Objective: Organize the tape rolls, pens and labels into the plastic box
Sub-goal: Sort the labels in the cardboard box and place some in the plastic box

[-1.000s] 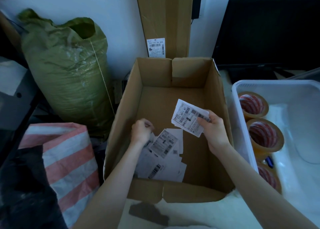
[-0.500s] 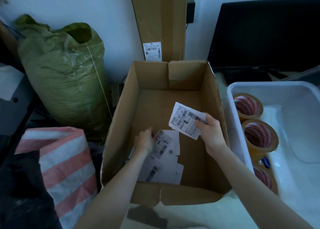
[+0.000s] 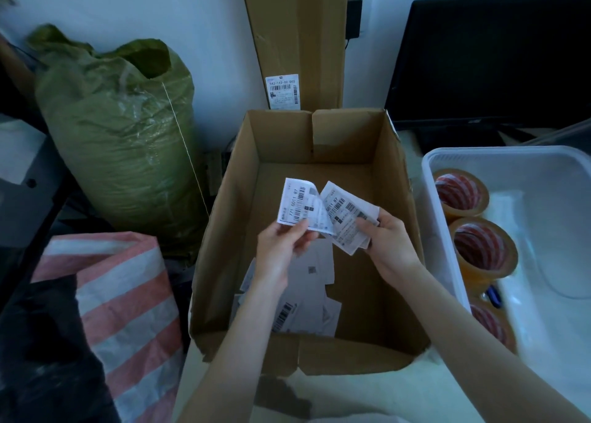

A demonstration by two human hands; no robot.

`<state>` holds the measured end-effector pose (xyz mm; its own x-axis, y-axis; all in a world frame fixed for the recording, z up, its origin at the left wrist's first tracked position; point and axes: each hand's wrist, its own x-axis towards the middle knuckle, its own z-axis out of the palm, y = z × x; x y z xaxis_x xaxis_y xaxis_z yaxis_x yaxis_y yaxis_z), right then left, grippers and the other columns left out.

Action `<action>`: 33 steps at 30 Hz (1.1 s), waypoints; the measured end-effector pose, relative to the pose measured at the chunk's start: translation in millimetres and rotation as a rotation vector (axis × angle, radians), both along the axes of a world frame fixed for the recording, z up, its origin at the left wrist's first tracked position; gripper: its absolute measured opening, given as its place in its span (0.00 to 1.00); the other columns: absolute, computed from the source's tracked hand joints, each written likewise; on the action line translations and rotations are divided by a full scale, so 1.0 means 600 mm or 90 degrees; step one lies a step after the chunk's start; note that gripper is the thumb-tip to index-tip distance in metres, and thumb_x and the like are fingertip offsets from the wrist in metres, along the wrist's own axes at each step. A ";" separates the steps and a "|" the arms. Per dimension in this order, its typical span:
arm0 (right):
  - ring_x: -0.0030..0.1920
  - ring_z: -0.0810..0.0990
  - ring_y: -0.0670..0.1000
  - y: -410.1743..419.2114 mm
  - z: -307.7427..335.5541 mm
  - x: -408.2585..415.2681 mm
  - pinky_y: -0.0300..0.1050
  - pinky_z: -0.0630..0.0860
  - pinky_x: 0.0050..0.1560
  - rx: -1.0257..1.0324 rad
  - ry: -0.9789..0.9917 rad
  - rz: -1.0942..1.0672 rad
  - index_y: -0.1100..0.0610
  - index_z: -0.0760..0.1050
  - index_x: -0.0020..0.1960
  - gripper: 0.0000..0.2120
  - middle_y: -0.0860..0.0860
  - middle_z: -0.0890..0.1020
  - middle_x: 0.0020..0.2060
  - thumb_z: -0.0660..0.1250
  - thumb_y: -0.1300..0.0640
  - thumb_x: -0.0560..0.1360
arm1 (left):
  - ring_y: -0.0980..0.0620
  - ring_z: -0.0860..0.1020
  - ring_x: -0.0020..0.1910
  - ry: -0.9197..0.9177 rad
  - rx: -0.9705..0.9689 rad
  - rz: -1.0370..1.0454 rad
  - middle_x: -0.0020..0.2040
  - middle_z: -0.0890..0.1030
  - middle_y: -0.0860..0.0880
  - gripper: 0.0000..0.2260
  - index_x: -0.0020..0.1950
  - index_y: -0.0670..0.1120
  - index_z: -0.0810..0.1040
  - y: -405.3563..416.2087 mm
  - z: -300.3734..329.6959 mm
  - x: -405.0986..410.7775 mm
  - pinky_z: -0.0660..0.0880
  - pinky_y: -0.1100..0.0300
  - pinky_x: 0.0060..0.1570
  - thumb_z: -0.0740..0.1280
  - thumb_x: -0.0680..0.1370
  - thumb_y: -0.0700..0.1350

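Both hands are above the open cardboard box (image 3: 236, 230). My left hand (image 3: 281, 246) pinches a white barcode label (image 3: 295, 203) by its lower edge. My right hand (image 3: 388, 240) grips a small stack of labels (image 3: 347, 213), and the two touch at the middle. Several more labels (image 3: 313, 298) lie on the box floor beneath my left forearm. To the right stands the white plastic box (image 3: 479, 155); tape rolls (image 3: 460, 192) (image 3: 483, 246) line its left side, and a third roll (image 3: 491, 325) sits partly behind my right arm. A blue pen (image 3: 494, 294) lies between them.
A full green sack (image 3: 118, 134) leans at the left, with a red-and-white striped bag (image 3: 121, 310) and a black bag (image 3: 41, 352) in front of it. A tall flat carton (image 3: 297, 38) stands against the wall. A dark monitor (image 3: 492, 58) sits behind the plastic box.
My left hand lifted one label off the pile in the cardboard box and brought it up against the labels in my right hand. My right hand stayed about where it was.
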<state>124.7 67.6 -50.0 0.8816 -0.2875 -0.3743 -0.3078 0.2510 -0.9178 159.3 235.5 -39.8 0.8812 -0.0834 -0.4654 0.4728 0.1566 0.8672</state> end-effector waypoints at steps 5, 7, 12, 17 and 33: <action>0.57 0.79 0.55 -0.002 0.002 -0.003 0.57 0.76 0.59 0.035 0.007 -0.037 0.51 0.75 0.57 0.12 0.54 0.81 0.54 0.57 0.63 0.81 | 0.54 0.84 0.45 -0.026 -0.024 0.042 0.47 0.85 0.51 0.10 0.56 0.50 0.79 -0.013 -0.017 -0.007 0.80 0.61 0.45 0.70 0.76 0.42; 0.57 0.79 0.55 -0.003 0.004 -0.004 0.54 0.78 0.57 0.052 0.006 -0.035 0.52 0.75 0.58 0.12 0.54 0.81 0.54 0.57 0.63 0.81 | 0.55 0.84 0.44 -0.039 -0.007 0.045 0.47 0.85 0.51 0.09 0.56 0.50 0.79 -0.013 -0.021 -0.009 0.79 0.63 0.44 0.70 0.76 0.43; 0.54 0.82 0.52 0.002 0.010 -0.004 0.48 0.80 0.52 0.052 -0.048 0.028 0.57 0.74 0.62 0.11 0.54 0.82 0.54 0.60 0.58 0.80 | 0.61 0.83 0.39 -0.160 0.231 -0.069 0.46 0.82 0.55 0.08 0.53 0.51 0.76 -0.017 -0.035 -0.013 0.76 0.70 0.35 0.70 0.76 0.45; 0.52 0.83 0.51 0.003 0.007 -0.005 0.53 0.80 0.53 -0.089 -0.044 0.046 0.55 0.76 0.54 0.07 0.52 0.83 0.50 0.63 0.62 0.79 | 0.61 0.82 0.36 -0.184 0.318 -0.224 0.42 0.82 0.56 0.07 0.53 0.50 0.76 -0.016 -0.038 0.005 0.76 0.70 0.35 0.69 0.77 0.49; 0.54 0.81 0.52 -0.001 0.006 -0.003 0.49 0.80 0.53 -0.149 -0.002 -0.020 0.57 0.75 0.56 0.08 0.54 0.82 0.52 0.62 0.63 0.79 | 0.46 0.66 0.65 -0.214 0.825 -0.637 0.68 0.67 0.47 0.34 0.71 0.51 0.62 0.017 -0.161 0.040 0.65 0.51 0.65 0.75 0.69 0.53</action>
